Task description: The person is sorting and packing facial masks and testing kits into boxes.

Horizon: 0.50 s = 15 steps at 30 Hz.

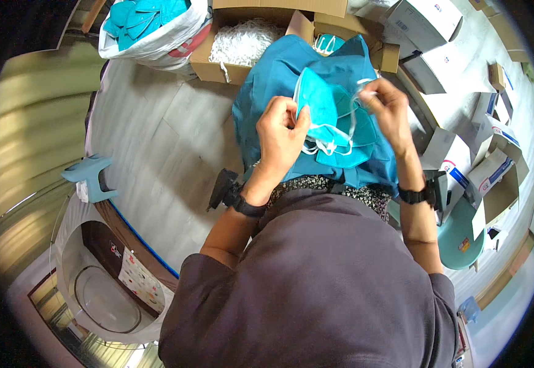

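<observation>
My left hand (283,130) pinches the edge of a turquoise folded face mask (316,101) between thumb and fingers, holding it up over my lap. My right hand (387,107), also closed, grips a white elastic strap (352,122) to the right of the mask. Below the held mask, several more turquoise masks (344,161) with white straps lie on a blue cloth (259,101) spread across my lap. I cannot make out where the gripped strap ends among the others.
A cardboard box (204,66) beyond my lap holds a heap of white straps (245,43). Left of it stands a white sack (156,55) of turquoise masks. Another cardboard box (390,58) is behind the cloth. Several white boxes (448,153) crowd the right; a blue-grey stool (93,178) stands left.
</observation>
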Available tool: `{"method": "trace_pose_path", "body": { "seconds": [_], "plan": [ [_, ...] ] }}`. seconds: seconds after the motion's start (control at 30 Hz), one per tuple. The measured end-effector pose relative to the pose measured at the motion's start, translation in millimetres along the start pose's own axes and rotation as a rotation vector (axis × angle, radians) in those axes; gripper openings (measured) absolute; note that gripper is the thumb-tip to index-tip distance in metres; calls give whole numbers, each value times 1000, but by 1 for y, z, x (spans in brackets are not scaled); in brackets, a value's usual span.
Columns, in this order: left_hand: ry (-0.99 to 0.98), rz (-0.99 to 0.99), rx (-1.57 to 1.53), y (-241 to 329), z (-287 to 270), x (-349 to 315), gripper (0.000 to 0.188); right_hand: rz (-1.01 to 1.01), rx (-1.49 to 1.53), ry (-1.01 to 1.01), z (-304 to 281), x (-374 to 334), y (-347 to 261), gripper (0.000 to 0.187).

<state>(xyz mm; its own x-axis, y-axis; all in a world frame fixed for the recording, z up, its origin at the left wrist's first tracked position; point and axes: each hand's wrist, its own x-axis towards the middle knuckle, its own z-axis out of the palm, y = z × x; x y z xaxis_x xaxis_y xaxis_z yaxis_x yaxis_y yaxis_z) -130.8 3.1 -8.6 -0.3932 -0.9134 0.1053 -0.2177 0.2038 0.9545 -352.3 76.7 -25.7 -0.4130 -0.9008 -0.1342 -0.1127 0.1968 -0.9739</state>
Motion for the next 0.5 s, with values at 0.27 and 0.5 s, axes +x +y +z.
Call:
{"method": "trace_pose_path", "body": {
  "seconds": [0.27, 0.5],
  "plan": [
    [-4, -137, -216, 0, 13, 7, 33, -118, -96, -285, 50, -23, -17, 24],
    [-18, -129, -451, 4, 1, 1, 53, -251, -422, 135, 25, 2, 37, 9]
  ]
}}
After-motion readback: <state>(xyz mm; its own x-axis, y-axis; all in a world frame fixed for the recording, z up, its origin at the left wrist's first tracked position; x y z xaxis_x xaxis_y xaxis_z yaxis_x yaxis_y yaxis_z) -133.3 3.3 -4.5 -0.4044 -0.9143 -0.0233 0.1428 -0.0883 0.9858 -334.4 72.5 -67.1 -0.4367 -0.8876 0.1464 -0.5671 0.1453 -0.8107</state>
